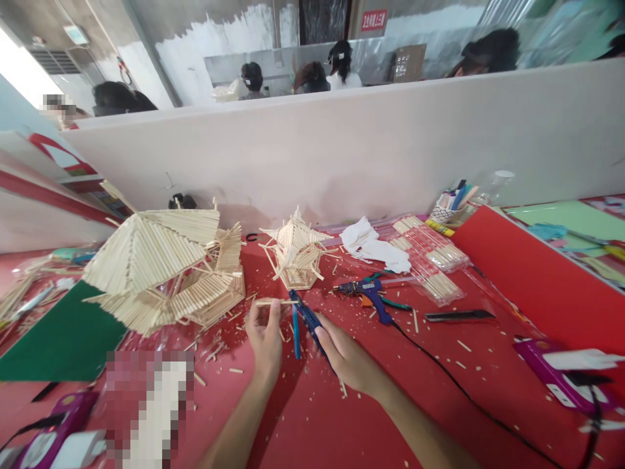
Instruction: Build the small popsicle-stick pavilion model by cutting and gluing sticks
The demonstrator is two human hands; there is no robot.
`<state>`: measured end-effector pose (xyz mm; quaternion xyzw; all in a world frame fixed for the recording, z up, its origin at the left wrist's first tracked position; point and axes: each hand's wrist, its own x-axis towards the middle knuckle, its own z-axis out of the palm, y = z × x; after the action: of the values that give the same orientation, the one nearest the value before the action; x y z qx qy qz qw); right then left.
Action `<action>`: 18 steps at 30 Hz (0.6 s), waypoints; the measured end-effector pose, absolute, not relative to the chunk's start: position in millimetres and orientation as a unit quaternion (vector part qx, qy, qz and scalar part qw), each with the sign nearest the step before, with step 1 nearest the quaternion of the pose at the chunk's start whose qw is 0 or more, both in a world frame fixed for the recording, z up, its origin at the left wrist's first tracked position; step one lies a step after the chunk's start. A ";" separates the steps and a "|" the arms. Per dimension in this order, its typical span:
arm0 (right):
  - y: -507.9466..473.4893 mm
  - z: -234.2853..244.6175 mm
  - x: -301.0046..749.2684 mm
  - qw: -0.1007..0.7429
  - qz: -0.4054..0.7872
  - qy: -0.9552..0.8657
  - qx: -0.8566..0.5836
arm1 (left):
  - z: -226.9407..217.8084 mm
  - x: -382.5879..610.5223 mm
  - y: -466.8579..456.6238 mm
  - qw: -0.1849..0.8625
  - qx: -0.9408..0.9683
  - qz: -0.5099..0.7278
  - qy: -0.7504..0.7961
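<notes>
Over the scrap-strewn red table [336, 423], the left hand [265, 333] pinches a stick [287, 302], and the right hand [346, 352] has its fingers closed round blue cutters [308, 317] at its end. Beyond stand a small stick tower [294, 251], a glue gun [374, 298] rightward, then a white partition [342, 143]
</notes>
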<state>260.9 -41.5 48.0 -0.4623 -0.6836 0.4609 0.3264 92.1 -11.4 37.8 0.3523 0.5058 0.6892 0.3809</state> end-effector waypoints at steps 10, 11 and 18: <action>-41.9 50.7 259.8 0.336 0.446 -0.688 -0.463 | 44.0 95.6 -14.2 0.380 0.349 0.691 0.505; -42.2 50.7 259.6 0.333 0.442 -0.689 -0.468 | 43.1 95.7 -14.3 0.377 0.351 0.691 0.507; -45.5 46.7 257.0 0.316 0.427 -0.685 -0.498 | 30.6 95.0 -12.8 0.360 0.377 0.684 0.510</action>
<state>257.0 -45.5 46.7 -0.4984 -0.6849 0.4274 0.3160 95.0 -12.8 30.6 0.3770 0.5099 0.6842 0.3601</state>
